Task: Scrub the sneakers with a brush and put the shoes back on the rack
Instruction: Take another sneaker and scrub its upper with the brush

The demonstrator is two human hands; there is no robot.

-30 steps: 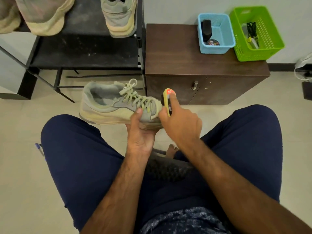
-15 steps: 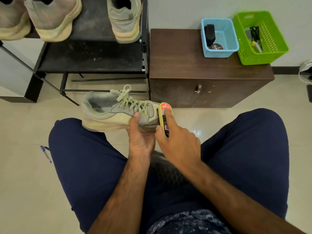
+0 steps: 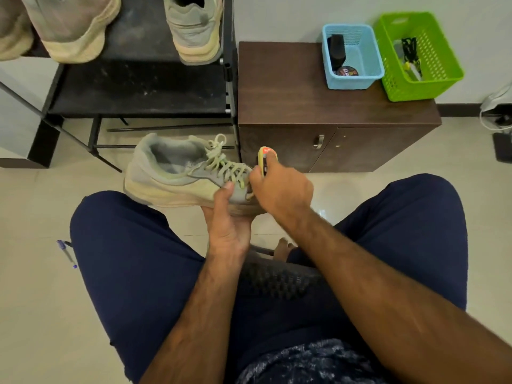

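Sneaker (image 3: 177, 178) held in mid-air just in front of the rack (image 3: 138, 90), below its lower shelf, heel toward the rack's left side and toe toward its right. Cradled at the forefoot only by the left grip (image 3: 227, 228), palm under the sole and thumb pressed on the side of the upper, so grasping the sneaker; heel end hanging free. Likely to tip heel-down or twist out of that hold if scrubbed hard, with so much of its length off to one side. Could also be knocked against the rack's right post, close behind the laces, on a long stroke. Right grip (image 3: 282, 189) clenched round the yellow brush (image 3: 263, 159) at the toe end, in front of the rack's right edge; bristle contact hidden behind the knuckles, so cannot tell whether touching. Might snag the loose lace loops and drag them, or slide off the toe and strike the left thumb just beside. Counted, biggest first: one rack; one desk (image 3: 291, 101) right beside the rack's right side; two baskets on it, one green basket (image 3: 415, 90) farther from the rack and one blue basket (image 3: 349, 83) nearer; four sneakers, one in hand and three shelved sneakers (image 3: 196, 29) on the rack's upper shelf, the leftmost cut off by the frame edge; two grips; one brush in use; one dark block (image 3: 336, 47) in the blue basket, perhaps another brush, too unclear to tell; one round tin (image 3: 345, 71) beside it; one pen (image 3: 66, 253) on the floor (image 3: 33, 212), well in front of the rack's left side.
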